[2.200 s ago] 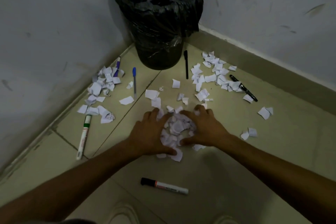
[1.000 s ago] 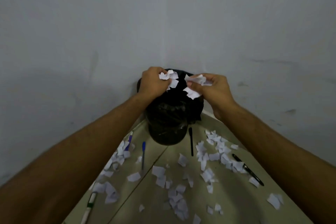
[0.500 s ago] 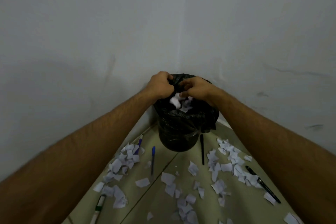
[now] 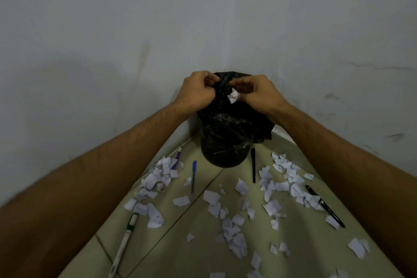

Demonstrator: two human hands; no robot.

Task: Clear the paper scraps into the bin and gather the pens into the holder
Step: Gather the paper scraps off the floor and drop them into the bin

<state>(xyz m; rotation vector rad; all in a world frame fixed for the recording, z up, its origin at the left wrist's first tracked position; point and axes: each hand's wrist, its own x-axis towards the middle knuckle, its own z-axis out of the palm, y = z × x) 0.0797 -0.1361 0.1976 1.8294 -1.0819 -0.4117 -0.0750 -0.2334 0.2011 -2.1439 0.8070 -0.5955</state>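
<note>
Both hands hover over the mouth of the black-bagged bin (image 4: 225,140) in the corner. My left hand (image 4: 198,90) has its fingers curled with no paper showing in it. My right hand (image 4: 255,91) is curled too, with one white paper scrap (image 4: 233,97) pinched at its fingertips above the bin. Paper scraps lie on the floor in a left pile (image 4: 158,180), a middle pile (image 4: 232,232) and a right pile (image 4: 284,176). Around them lie a blue pen (image 4: 193,176), a purple pen (image 4: 178,157), two black pens (image 4: 253,165) (image 4: 325,205) and a green-banded marker (image 4: 126,241). No pen holder is in view.
Two grey walls meet right behind the bin. The tiled floor (image 4: 180,259) runs toward me between my forearms. More loose scraps (image 4: 357,247) lie at the lower right.
I scooped scraps off the floor with both hands and raised them over the bin. Most of them have since dropped from my hands, and only one still shows at the right fingers.
</note>
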